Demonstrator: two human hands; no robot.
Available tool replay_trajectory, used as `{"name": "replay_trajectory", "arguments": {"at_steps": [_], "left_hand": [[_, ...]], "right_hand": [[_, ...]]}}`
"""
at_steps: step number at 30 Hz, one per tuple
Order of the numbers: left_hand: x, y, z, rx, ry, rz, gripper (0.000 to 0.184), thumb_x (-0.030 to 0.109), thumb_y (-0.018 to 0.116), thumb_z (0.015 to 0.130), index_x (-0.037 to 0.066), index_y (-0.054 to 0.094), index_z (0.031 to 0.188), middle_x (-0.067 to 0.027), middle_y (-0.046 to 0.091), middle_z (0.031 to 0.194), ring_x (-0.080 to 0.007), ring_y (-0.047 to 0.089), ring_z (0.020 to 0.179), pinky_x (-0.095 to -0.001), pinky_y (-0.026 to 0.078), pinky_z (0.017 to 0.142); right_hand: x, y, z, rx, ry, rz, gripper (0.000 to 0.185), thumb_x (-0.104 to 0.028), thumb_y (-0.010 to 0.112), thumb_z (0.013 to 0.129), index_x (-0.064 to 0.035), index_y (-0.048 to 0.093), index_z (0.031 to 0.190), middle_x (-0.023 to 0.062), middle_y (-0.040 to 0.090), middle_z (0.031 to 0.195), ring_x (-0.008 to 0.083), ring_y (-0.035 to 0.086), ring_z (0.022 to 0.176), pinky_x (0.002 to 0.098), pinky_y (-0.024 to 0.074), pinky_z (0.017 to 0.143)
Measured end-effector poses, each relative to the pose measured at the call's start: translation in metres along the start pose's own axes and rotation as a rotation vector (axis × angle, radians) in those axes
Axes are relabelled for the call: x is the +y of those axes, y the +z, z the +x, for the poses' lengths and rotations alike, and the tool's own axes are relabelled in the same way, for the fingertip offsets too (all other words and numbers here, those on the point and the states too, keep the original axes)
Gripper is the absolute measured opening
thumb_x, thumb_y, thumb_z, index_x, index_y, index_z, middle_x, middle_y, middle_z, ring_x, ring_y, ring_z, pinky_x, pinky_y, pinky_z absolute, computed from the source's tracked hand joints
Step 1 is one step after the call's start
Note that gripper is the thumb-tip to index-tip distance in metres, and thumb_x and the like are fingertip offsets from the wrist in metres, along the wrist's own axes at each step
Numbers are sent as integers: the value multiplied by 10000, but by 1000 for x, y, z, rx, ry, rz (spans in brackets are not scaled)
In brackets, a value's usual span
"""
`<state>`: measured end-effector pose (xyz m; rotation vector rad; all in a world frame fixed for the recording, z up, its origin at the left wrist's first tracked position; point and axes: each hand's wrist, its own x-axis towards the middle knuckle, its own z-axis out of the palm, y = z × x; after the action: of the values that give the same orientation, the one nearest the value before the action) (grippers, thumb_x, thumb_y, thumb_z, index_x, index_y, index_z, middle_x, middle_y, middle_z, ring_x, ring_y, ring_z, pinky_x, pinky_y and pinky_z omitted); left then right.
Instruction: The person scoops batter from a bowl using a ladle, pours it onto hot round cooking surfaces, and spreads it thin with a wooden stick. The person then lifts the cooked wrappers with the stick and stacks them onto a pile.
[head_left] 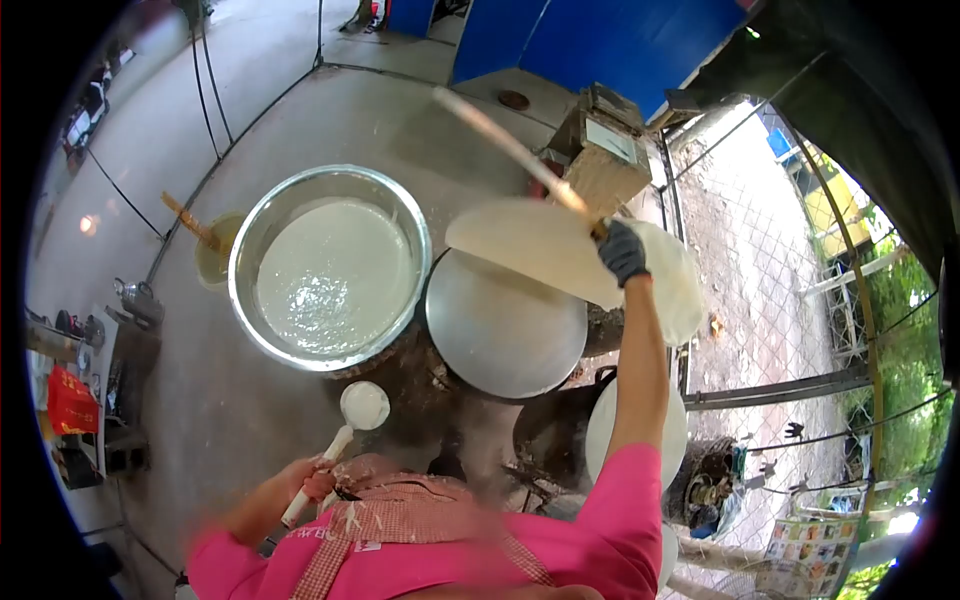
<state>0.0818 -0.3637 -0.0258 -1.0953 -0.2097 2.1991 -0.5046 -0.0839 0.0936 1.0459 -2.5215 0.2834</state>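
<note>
My left hand (312,480), bare, is wrapped round the pale handle of a ladle (365,405), whose round cup holds white batter. My right hand (622,253), in a dark glove, grips the near end of a long wooden stick (500,137) that points up and left. A thin, pale round sheet (540,245), blurred by motion, spreads under the stick and past both sides of this hand. It partly covers the far edge of a round metal griddle (507,335). Left of the griddle stands a large metal basin (310,194) of white batter (335,270).
A yellowish pot (222,262) with a brush-like tool sits beyond the basin. Behind the right hand are stacked boxes (605,175). Another pale disc (675,425) lies below my right forearm. A wire fence (760,260) runs along the right; a kettle (138,300) stands far left.
</note>
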Motion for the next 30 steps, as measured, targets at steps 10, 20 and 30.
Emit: {"name": "replay_trajectory", "arguments": {"at_steps": [10, 20, 30], "left_hand": [[-72, 58, 78, -91, 262, -207, 250, 226, 423, 841, 100, 362, 634, 6, 325, 482, -71, 297, 357, -205, 235, 308], [-74, 114, 110, -141, 195, -377, 302, 220, 423, 832, 99, 336, 569, 1, 319, 478, -78, 296, 366, -214, 249, 329], [-80, 174, 98, -100, 188, -415, 328, 255, 435, 829, 97, 345, 556, 7, 298, 458, -79, 303, 370, -214, 277, 345]], "right_hand": [[234, -85, 91, 108, 869, 344, 208, -209, 515, 719, -36, 616, 775, 140, 553, 565, 220, 534, 431, 352, 421, 438], [410, 61, -206, 645, 1652, 1309, 175, -184, 491, 791, -50, 500, 679, 69, 463, 482, 195, 422, 347, 317, 310, 312], [356, 70, -232, 570, 1951, 921, 220, -208, 586, 697, -32, 549, 824, 113, 550, 612, 244, 536, 497, 367, 411, 434]]}}
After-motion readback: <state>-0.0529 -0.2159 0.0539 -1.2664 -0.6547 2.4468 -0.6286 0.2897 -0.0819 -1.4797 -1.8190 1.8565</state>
